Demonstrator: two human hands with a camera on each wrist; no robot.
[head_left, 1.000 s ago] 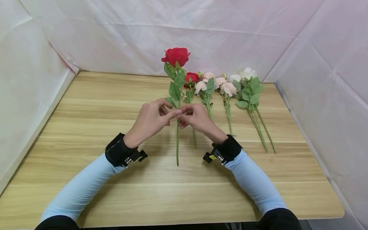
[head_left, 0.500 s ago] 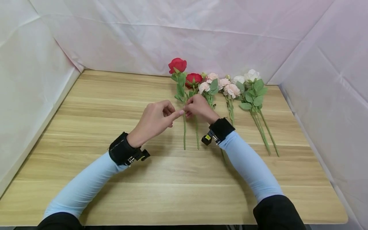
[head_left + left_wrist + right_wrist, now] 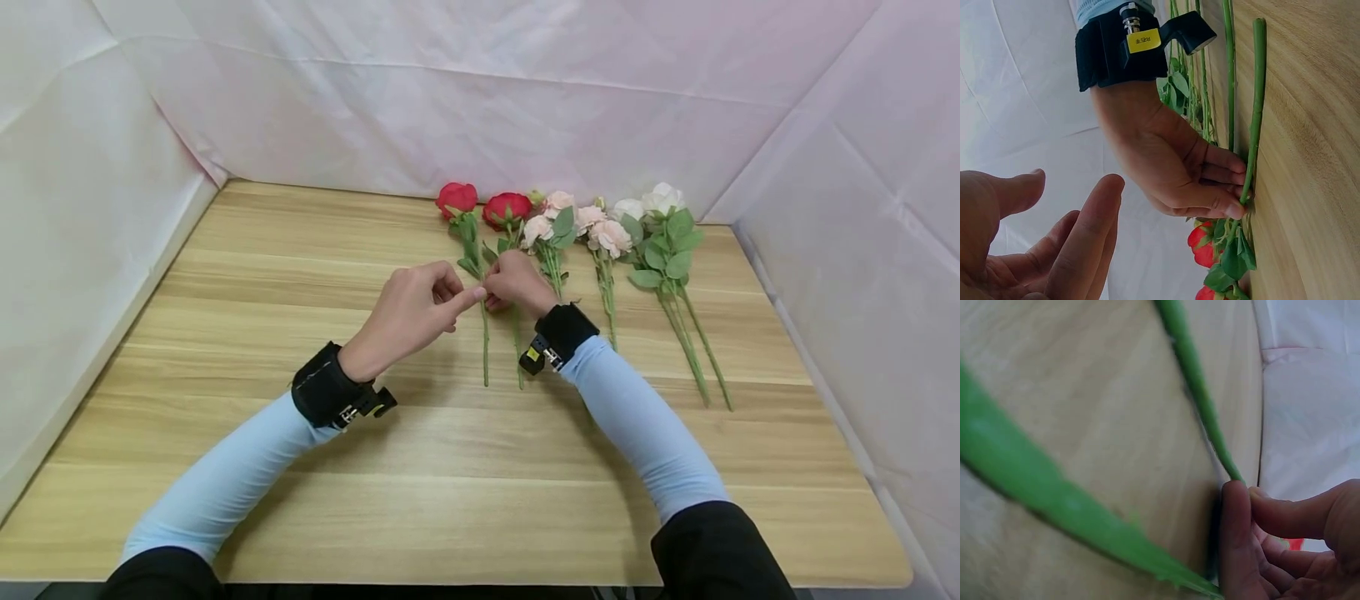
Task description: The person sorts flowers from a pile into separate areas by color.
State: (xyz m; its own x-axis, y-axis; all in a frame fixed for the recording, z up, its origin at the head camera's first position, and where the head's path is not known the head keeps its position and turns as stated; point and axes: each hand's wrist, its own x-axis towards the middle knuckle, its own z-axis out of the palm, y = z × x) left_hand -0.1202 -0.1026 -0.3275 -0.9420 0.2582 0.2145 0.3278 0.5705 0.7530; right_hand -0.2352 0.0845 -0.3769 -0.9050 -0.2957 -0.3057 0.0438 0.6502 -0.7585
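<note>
1. The left hand [image 3: 408, 312] hovers just above the desk [image 3: 225, 275], left of the leftmost red rose [image 3: 457, 198]. Its forefinger is stretched out to the right, its tip meeting the right hand; the other fingers curl loosely, and the left wrist view shows them holding nothing.

2. That red rose lies flat on the desk, bloom at the far end, stem [image 3: 484, 350] running straight towards the near edge. Its long axis goes far to near, crossing the line between the two hands at about its middle.

3. The right hand [image 3: 517, 283] is on the stem: in the left wrist view its fingers [image 3: 1222, 206] are curled together and pinch the stem [image 3: 1254, 112] against the wood, just below the leaves. This is the hand nearer the rose, already gripping it, while the left hand only reaches it with a fingertip from the left.

4. Just right of it lies a second red rose [image 3: 507, 207], its stem parallel and partly under the right wrist.

5. Further right lie the pink roses [image 3: 585, 225], then the white roses [image 3: 660, 200] with broad leaves, all laid in a row, blooms far and stems near.

6. A white cloth backdrop [image 3: 480, 92] closes in the desk at the left, far and right sides.
</note>
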